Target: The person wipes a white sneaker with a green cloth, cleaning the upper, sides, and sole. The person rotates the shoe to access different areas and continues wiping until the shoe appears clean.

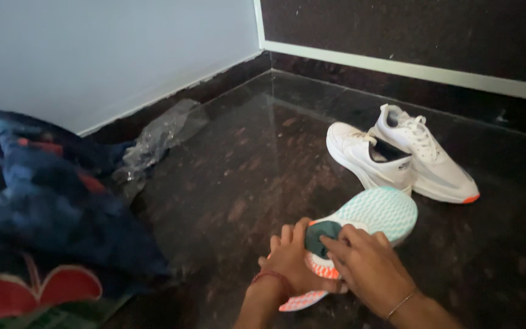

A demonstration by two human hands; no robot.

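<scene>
**Shoe items on dark stone floor, one in hand**

Item 1. Upturned sneaker (366,216), sole facing up, mint-green tread with orange at the heel end. It lay on the floor (238,170) near the lower edge of the view, toe pointing toward the far wall. Both hands were on its heel end.

Item 2. Left hand (290,259), red thread at the wrist. It cupped the heel of the upturned sneaker from the left side, its grip folded round the shoe, fingers bent over the sole's edge.

Item 3. Right hand (363,262), thin bracelet at the wrist. Its fingertips pressed a dark round pad (322,236) against the sole near the heel; the grip was pinched on that pad.

Item 4. Pair of white sneakers (400,158), laced, orange at one toe tip. They stood side by side and touching, farther back on the floor, apart from the upturned sneaker.

Item 5. Clear plastic wrap (156,143), crumpled, against the left wall's skirting.

Item 6. Dark blue cloth (50,201) with red patches, heaped at the left edge of the floor.
</scene>
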